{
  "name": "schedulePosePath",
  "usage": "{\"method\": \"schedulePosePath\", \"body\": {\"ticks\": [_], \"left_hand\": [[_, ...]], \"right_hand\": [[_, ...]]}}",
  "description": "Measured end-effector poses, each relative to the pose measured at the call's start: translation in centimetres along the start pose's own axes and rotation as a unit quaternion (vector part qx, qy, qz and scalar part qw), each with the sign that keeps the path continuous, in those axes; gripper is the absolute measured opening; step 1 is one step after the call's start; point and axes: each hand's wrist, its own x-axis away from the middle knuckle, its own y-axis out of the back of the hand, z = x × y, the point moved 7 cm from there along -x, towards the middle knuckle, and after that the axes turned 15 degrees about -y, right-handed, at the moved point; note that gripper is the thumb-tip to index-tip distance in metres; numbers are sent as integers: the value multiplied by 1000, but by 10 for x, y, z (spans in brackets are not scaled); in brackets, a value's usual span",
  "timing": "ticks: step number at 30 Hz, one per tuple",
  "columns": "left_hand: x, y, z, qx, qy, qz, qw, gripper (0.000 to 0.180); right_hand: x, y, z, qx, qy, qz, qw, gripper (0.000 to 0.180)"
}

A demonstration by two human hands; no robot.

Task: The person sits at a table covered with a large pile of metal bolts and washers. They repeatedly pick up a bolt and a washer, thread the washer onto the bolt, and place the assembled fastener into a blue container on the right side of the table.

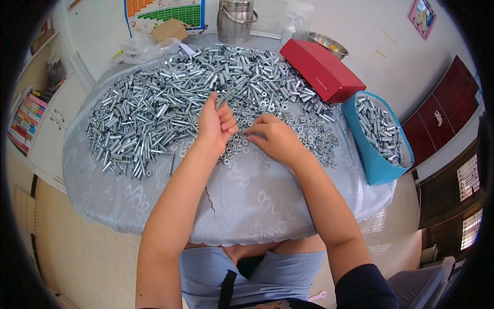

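Note:
My left hand (216,123) is closed, its fingers curled round a silvery metal bolt (224,99) that sticks up past the thumb. Most of that bolt is hidden in the hand. Just to the right, my right hand (275,136) reaches down to the pile of small nuts and washers (314,135), thumb and fingertips drawn close together. Whatever lies between those fingertips is too small to make out. Beyond and left of both hands spreads a big heap of bolts and metal sleeves (149,110).
A grey patterned tablecloth (242,206) covers the table. At the right stand a blue fabric bin (388,172) full of metal sleeves and a red box (329,74). Behind are a steel pot (234,23), a spray bottle (289,28), a metal bowl (342,50) and a plastic bag (146,49).

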Motion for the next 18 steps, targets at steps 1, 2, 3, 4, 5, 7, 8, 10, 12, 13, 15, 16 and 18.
{"method": "schedulePosePath", "body": {"ticks": [1,2,3,4,5,7,8,10,12,13,15,16,18], "left_hand": [[1,0,0,-3,1,1,1000,51],[1,0,1,-5,3,3,1000,51],[2,-1,1,-10,3,1,1000,51],[2,-2,1,-15,3,0,1000,51],[3,-3,2,-20,3,-1,1000,50],[2,-1,0,-37,1,4,999,50],[2,-1,-1,-45,0,8,999,50],[4,-2,1,-45,3,5,999,50],[4,-2,4,-33,10,7,999,49],[3,-1,6,-22,15,11,1000,49],[2,-1,8,-20,16,13,1000,49],[3,-1,8,-28,12,13,999,49],[3,-2,8,-36,9,13,999,49]], "right_hand": [[0,-1,0,1,-2,0,1000,14],[0,-1,1,3,-4,-1,1000,13],[0,-2,0,4,-2,-2,1000,12],[0,-3,-1,5,0,-4,1000,12],[-1,-4,-2,7,3,-5,1000,11],[-2,-5,4,14,20,-17,1000,10],[-2,-6,6,19,29,-23,999,9],[-1,-4,9,38,46,-35,998,9],[0,-4,11,58,59,-45,996,9],[1,-4,12,67,64,-49,994,10],[1,-4,13,72,64,-54,994,10],[1,-4,12,66,60,-54,995,10],[1,-3,11,52,46,-49,996,10]]}}
